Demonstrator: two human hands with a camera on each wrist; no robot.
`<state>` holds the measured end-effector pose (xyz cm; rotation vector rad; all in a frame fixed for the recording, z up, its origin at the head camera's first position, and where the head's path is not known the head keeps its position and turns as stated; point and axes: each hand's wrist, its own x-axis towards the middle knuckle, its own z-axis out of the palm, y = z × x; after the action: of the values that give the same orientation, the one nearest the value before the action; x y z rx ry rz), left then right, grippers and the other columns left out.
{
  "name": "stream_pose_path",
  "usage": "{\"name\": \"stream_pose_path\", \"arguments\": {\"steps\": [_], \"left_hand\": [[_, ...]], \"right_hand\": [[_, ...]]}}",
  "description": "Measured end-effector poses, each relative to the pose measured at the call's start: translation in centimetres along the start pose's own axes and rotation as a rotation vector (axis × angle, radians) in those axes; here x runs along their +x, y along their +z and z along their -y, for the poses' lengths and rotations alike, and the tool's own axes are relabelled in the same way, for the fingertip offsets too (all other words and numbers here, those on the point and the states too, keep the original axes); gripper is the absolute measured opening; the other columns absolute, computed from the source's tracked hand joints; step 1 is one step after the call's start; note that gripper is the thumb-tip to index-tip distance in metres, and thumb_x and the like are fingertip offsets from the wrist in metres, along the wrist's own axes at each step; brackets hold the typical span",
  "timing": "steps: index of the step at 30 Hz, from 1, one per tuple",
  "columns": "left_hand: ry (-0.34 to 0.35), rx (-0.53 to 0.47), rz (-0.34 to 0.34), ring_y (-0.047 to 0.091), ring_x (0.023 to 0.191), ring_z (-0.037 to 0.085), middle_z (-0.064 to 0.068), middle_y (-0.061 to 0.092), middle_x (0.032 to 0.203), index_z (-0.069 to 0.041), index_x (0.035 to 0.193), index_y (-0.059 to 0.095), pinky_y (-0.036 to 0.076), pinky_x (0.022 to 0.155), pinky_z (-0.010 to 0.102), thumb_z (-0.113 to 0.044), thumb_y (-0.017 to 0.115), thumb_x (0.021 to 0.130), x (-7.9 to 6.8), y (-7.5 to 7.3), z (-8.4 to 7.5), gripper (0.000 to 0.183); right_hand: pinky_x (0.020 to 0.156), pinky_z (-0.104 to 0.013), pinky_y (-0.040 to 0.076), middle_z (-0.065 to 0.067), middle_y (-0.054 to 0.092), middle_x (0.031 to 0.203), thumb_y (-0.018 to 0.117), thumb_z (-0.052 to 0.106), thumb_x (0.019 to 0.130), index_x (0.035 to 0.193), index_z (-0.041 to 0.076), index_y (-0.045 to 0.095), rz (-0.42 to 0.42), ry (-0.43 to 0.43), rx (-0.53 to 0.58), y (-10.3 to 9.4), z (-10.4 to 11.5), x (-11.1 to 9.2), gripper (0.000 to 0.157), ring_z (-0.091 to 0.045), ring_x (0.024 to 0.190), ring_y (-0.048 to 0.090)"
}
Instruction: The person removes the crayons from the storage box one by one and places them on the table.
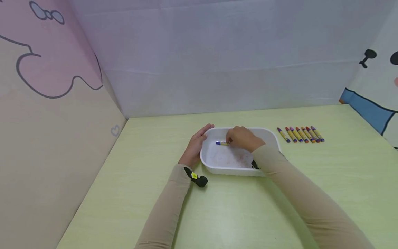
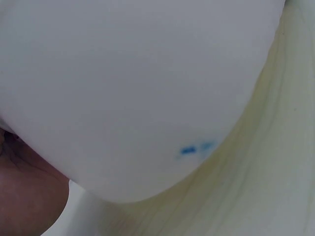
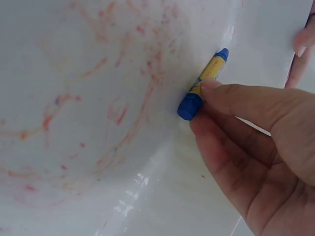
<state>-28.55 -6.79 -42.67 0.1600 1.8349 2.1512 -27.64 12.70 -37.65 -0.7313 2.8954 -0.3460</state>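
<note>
A white plastic tray with low walls sits on the table. My left hand holds its left side, thumb at the rim and fingers along the outer wall. The left wrist view shows mostly the outer wall, marked by a blue smudge. Inside the tray, my right hand pinches a blue crayon in a yellow wrapper between thumb and fingers. The crayon lies low, close to the tray's floor; whether it touches cannot be told.
Several crayons in yellow wrappers lie in a row right of the tray. Red and orange marks streak the tray's floor. A pale cloth wall stands behind the light green table, with printed panels at both sides.
</note>
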Motion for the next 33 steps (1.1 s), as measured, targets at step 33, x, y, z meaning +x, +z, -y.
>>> {"name": "stream_pose_path", "arguments": {"steps": [33], "left_hand": [[0.013, -0.012, 0.017, 0.031, 0.143, 0.015, -0.006, 0.041, 0.151, -0.015, 0.149, 0.036, 0.028, 0.118, 0.035, -0.010, 0.032, 0.102, 0.1, -0.1, 0.3, 0.047]], "right_hand": [[0.077, -0.035, 0.054, -0.004, 0.070, 0.092, 0.069, 0.009, 0.085, 0.092, 0.010, 0.073, 0.101, 0.012, 0.081, -1.3, -0.6, -0.4, 0.008, -0.017, 0.082, 0.061]]}}
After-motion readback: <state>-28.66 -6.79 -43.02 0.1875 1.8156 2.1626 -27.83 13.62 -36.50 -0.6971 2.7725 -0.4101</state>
